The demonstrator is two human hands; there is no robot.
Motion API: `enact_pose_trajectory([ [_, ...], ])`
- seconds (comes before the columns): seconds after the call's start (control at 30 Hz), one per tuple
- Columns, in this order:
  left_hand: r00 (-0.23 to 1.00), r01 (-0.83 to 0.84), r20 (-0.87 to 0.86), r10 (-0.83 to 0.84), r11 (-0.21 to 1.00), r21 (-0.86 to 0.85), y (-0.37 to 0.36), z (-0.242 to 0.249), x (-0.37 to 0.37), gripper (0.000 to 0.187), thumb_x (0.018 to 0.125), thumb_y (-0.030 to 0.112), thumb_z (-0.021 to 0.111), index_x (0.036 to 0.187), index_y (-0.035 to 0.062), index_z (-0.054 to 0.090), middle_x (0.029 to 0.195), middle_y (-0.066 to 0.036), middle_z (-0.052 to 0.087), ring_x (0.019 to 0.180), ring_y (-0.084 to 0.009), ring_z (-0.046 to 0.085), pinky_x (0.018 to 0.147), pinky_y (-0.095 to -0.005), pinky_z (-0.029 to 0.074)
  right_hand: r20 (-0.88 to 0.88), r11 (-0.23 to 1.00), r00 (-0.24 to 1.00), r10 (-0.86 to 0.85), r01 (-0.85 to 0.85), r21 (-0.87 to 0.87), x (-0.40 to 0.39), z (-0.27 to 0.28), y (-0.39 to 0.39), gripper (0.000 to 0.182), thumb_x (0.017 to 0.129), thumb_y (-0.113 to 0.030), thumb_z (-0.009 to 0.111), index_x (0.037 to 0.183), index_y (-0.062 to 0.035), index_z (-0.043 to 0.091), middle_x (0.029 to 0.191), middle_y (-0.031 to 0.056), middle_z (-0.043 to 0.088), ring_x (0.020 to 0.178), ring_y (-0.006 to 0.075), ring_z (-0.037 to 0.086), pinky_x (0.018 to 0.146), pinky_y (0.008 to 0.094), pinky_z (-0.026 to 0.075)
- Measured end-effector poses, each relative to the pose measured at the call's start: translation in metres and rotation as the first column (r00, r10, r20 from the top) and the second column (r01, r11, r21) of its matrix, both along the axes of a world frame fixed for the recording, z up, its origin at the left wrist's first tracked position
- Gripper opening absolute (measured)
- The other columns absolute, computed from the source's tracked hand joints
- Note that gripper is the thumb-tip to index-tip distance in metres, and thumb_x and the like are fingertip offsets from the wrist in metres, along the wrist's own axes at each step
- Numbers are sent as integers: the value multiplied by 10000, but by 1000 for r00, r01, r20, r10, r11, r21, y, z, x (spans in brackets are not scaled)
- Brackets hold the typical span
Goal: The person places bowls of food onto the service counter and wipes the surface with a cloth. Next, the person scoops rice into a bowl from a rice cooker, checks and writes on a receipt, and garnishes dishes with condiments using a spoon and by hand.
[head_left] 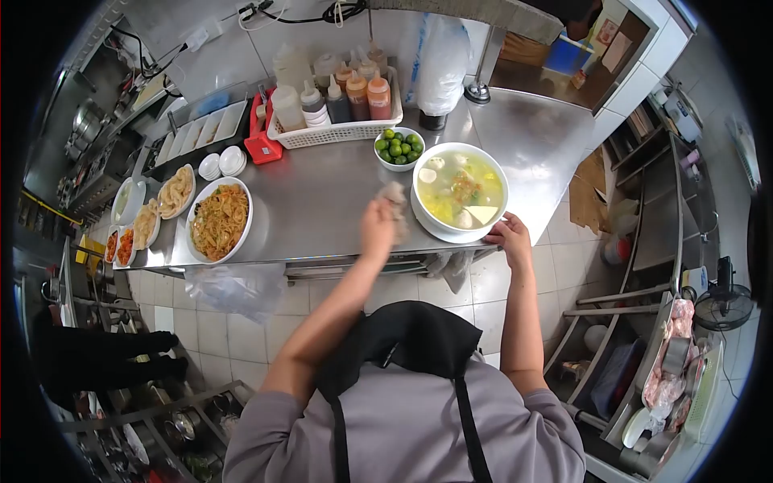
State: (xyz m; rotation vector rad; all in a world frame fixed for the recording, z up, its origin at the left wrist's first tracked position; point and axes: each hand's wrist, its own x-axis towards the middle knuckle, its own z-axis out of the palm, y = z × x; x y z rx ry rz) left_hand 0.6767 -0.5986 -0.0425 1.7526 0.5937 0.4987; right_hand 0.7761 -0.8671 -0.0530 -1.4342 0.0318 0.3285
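Observation:
A greyish-brown cloth [394, 201], smeared by motion, is bunched under my left hand [377, 231] on the steel counter. My left hand is closed on it, just left of a large white bowl [416, 197]. The bowl holds a pale soup [460, 188] with round balls, greens and a whitish wedge. It stands on a white plate [451, 235]. At the bowl's lower right, my right hand [512, 237] pinches the plate's rim; its fingertips are partly hidden. Behind the bowl's left side sits a smaller bowl of green limes [398, 148].
The steel counter [322, 193] carries a noodle dish [219, 220], several side dishes and small white saucers [233, 160] on the left. A white basket [338, 133] of sauce bottles stands at the back beside a red holder [262, 133]. A dark-clothed person [105, 354] is at left.

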Motion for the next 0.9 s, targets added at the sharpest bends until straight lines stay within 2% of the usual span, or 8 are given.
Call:
enact_pose_trajectory([
  [0.27,987,158,42,-154,980,-120,-90,13,-11,285,916,212,394,1089,-9,442,982,-235,554,907,-404,523,790,-411,405,52,995,995,-82,84,-52,-6,-7,8,358,832,24,441,1181,98,406,804,101,584,635,164,604,566,246,534],
  [0.37,973,205,-63,-220,961,-188,-105,35,-20,275,910,206,408,1077,-9,444,981,-242,554,913,-405,523,793,-410,406,43,996,997,-72,74,-45,-8,-4,10,363,830,25,444,1182,104,404,783,89,572,636,163,604,564,246,534],
  [0.4,978,180,-65,-196,964,-196,-112,36,-20,253,919,230,423,966,-10,486,901,-159,581,825,-254,550,747,-345,412,39,996,996,-75,76,-34,-9,-1,12,363,830,27,444,1181,107,404,782,89,571,636,164,605,563,246,533],
  [0.5,914,282,-218,-341,923,-262,-125,36,-19,231,911,212,435,954,-8,494,898,-142,582,814,-225,546,738,-335,413,38,996,996,-78,80,-41,-8,-2,9,374,826,25,458,1183,117,397,767,90,571,627,163,599,560,252,534],
  [0.63,857,448,-134,-497,849,-280,-145,42,-23,227,901,201,451,925,-20,499,849,-116,568,792,-190,536,723,-312,412,55,988,993,-105,110,-107,-16,11,-5,327,830,-37,503,1135,79,479,721,65,563,593,124,563,523,236,499],
  [0.73,790,479,-53,-610,670,-567,-145,23,-21,207,919,204,426,989,23,501,911,-70,566,843,-154,531,754,-292,411,211,933,945,-249,293,-210,-43,28,-23,209,835,-137,550,968,19,591,719,44,567,539,80,501,472,215,419],
  [0.8,802,447,186,-567,365,-816,-142,33,-25,208,934,215,400,1040,63,495,982,-52,543,883,-122,513,762,-283,416,151,998,987,-54,57,-17,-76,25,-9,156,844,-117,544,956,-13,574,790,22,570,677,68,494,621,226,422],
  [0.9,893,377,149,-425,525,-763,-128,18,-34,242,935,231,400,1069,49,487,1026,-57,529,926,-124,503,799,-286,414,204,997,976,72,-74,3,-122,15,49,216,851,-7,489,1067,-3,496,913,38,564,858,107,523,757,244,433],
])
